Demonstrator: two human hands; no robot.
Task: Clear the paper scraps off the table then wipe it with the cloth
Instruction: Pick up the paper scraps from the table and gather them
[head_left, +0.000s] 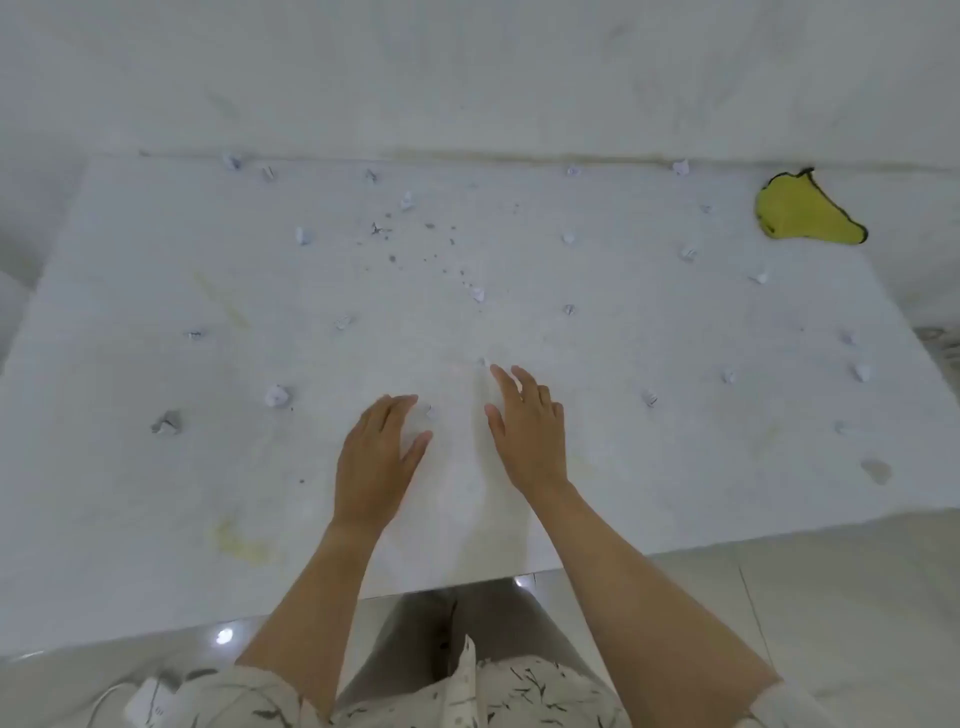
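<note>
Paper scraps (276, 396) lie scattered over the whole white table (156, 519), none gathered yet. My left hand (376, 457) and right hand (524, 431) hover near the front edge, fingers loose and holding nothing, a tiny scrap (485, 362) just beyond my right fingertips. I'd pinch the nearest bits first, working outward. The yellow cloth (802, 213) waits far right.
</note>
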